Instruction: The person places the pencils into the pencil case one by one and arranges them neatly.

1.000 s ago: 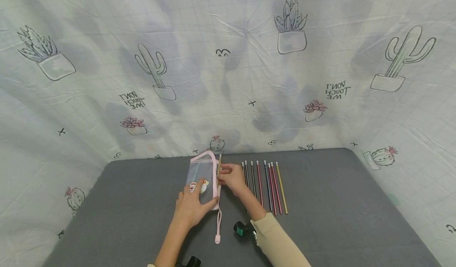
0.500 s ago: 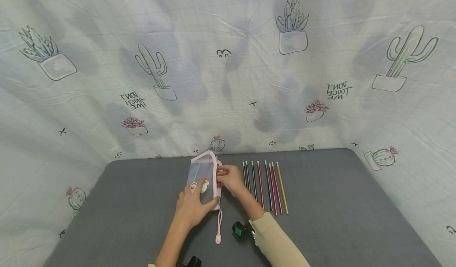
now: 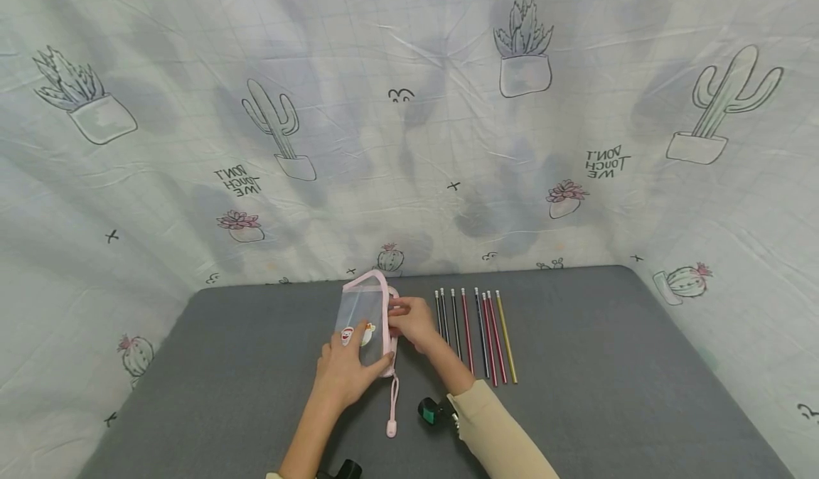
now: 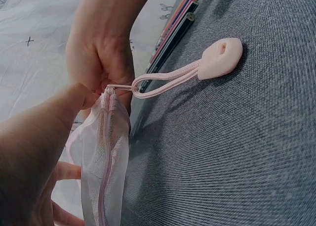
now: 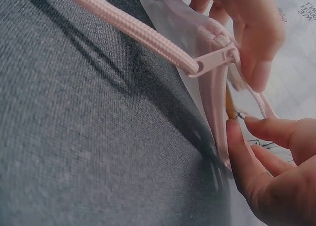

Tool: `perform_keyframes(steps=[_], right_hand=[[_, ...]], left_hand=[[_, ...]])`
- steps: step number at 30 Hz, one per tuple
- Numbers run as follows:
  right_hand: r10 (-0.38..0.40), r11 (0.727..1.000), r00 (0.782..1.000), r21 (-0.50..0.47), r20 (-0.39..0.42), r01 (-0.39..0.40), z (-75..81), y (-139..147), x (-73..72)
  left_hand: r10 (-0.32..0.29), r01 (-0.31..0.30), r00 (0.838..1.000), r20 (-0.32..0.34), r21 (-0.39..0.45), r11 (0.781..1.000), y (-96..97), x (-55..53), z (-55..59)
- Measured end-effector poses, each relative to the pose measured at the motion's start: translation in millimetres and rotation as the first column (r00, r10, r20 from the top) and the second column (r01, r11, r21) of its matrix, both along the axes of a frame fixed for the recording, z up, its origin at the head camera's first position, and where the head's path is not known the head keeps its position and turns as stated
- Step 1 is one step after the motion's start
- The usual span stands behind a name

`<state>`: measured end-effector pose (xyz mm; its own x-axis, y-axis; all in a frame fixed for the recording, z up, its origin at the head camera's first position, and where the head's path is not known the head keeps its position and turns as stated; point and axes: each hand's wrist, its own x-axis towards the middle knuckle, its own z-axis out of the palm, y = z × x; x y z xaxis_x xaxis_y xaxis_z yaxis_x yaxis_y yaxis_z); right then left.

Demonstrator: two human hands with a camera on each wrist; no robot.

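Observation:
A see-through pencil case (image 3: 348, 308) with pink trim and small stickers stands at the table's far side, its zipped opening facing right. My left hand (image 3: 342, 372) holds it, fingers spread over the front and thumb at the zipper edge (image 4: 111, 100). At the opening is my right hand (image 3: 416, 323), with thumb and forefinger close together inside the edge. A short yellow stretch of a pencil (image 5: 230, 105) shows right at the right thumb tip; the remainder is hidden by the case and fingers. From the zipper pull (image 5: 212, 62) hangs a pink cord (image 4: 168, 77).
Several pencils (image 3: 484, 337), black, red and yellow, lie side by side on the grey table (image 3: 595, 379), right of the right hand. A patterned cloth (image 3: 409, 145) rises behind the table's back edge. Black wrist cameras (image 3: 430, 411) sit near the forearms.
The yellow pencil, which stuck up above the right fingers at the opening, has gone down into the case. The right hand has barely shifted; the left hand stays in place.

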<state>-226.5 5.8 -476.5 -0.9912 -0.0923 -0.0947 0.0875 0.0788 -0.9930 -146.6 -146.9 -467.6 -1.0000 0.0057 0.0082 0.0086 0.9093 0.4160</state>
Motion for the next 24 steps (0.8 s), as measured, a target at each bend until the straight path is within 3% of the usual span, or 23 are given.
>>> perform_keyframes(steps=[13, 24], right_hand=[[0.047, 0.996, 0.999, -0.072, 0.002, -0.047, -0.3, 14.8, 2.5], [0.050, 0.997, 0.999, -0.055, -0.019, -0.051, 0.0, 29.5, 10.2]], left_hand=[[0.007, -0.007, 1.000, 0.004, 0.000, 1.000, 0.2, -0.5, -0.5], [0.012, -0.012, 1.000, 0.012, 0.001, 1.000, 0.9, -1.1, -1.6]])
